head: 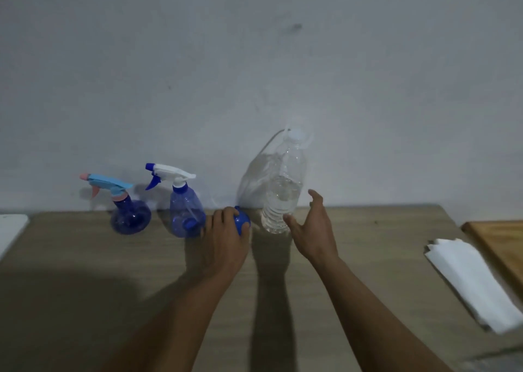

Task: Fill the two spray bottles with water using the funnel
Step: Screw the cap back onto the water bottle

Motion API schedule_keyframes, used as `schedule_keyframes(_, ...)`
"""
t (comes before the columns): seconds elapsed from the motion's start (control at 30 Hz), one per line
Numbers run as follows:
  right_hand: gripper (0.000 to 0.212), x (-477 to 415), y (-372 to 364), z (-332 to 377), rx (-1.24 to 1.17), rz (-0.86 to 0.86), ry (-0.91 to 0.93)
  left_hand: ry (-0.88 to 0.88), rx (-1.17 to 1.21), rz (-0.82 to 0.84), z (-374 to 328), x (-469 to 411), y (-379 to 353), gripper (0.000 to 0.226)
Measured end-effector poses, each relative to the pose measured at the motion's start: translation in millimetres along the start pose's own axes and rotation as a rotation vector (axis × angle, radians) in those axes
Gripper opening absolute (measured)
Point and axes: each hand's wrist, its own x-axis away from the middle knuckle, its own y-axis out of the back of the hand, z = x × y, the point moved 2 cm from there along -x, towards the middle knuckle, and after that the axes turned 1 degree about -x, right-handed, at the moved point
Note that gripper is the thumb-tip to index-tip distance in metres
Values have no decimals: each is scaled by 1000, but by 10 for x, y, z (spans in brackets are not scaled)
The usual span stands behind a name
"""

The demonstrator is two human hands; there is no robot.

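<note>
Far centre: left hand (223, 230) grips blue funnel (242, 221); right hand (310, 224) spread, empty, beside water bottle (283, 196). Bottle thin plastic, part-full: probably heavyish, squashy; grasp ribbed lower body.

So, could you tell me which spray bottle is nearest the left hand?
The white-headed spray bottle, beside the left hand; the pink-tipped bottle stands farther left.

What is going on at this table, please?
A person works bare-handed: the left grip holds the blue funnel on the table, and the open right grip reaches toward the water bottle. The pink-tipped spray bottle and the white-topped spray bottle stand beside them, spray heads still on.
</note>
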Motion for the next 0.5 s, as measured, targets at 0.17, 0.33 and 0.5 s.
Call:
schedule_keyframes(0.17,60,419,396,-26,137,-45,-117,-318,84,69,-424,131,296,13)
schedule_keyframes(0.33,55,796,932,-227,203,-99,-216,-589,149,294,-1108,168,289,26)
schedule_keyframes(0.5,53,1081,1552,-659,253,-190,-325,-824,98,409,-1821,305,4,35)
